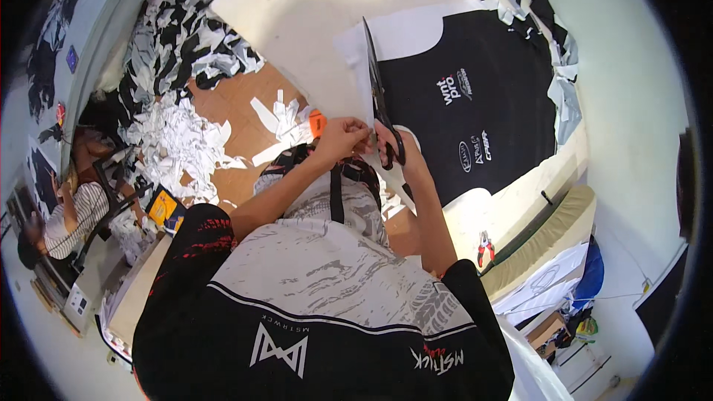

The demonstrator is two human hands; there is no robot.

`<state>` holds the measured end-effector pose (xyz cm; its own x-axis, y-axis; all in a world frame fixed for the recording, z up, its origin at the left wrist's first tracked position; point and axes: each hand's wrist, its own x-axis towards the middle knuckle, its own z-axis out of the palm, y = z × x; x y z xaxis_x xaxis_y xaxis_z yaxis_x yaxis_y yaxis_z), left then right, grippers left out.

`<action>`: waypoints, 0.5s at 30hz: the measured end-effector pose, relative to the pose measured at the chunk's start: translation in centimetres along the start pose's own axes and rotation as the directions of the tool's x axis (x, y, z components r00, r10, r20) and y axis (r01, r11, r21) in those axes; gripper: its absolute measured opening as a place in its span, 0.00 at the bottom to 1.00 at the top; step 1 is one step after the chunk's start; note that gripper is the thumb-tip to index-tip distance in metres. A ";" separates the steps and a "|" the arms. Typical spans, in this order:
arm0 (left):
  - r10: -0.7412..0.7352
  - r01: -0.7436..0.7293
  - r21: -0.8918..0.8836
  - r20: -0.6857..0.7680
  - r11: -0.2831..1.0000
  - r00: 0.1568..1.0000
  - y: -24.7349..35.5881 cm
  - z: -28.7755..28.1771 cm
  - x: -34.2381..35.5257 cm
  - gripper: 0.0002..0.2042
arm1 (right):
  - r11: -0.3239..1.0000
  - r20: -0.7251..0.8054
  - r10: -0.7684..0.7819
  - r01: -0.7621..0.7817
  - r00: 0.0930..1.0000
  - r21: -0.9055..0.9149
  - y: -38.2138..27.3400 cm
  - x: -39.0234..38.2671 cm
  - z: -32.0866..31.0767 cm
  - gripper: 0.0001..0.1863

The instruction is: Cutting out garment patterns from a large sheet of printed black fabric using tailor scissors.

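Observation:
My right hand is closed around the handles of long black scissors. The blades point away from me along the table edge, beside a black fabric panel with white and red printing. White fabric borders the panel at its far left corner. Close to the scissor handles, my left hand is closed in a pinch by a narrow white strip. What lies between its fingertips is too small to make out.
Red-handled pliers lie on the pale table at the right. Piles of white scraps and black scraps cover the brown floor at left. An orange object is beyond my left wrist. Another person sits at far left.

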<state>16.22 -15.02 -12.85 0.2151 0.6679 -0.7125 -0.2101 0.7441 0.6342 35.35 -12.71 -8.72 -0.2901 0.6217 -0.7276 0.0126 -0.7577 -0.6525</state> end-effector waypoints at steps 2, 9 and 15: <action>0.027 -0.027 -0.013 0.043 1.000 0.999 -0.4 -0.2 0.3 0.09 | 0.997 -0.044 -0.061 0.063 0.997 0.040 0.5 1.9 -0.1 0.23; 0.395 -0.326 0.265 -0.271 0.907 0.878 0.1 -4.3 -1.7 0.10 | 0.945 -0.392 -0.303 0.221 0.869 -0.242 1.1 -1.9 1.4 0.20; 0.842 -0.420 0.838 -0.083 0.349 0.533 10.1 -1.9 -1.1 0.14 | 0.865 -0.831 -0.487 0.019 0.269 -0.501 6.5 -5.2 -1.4 0.24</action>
<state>12.02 -8.22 -6.22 -0.1416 0.9815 0.1286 0.6352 -0.0096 0.7723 38.25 -20.56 -9.51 0.7111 0.7010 -0.0546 0.4844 -0.5447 -0.6846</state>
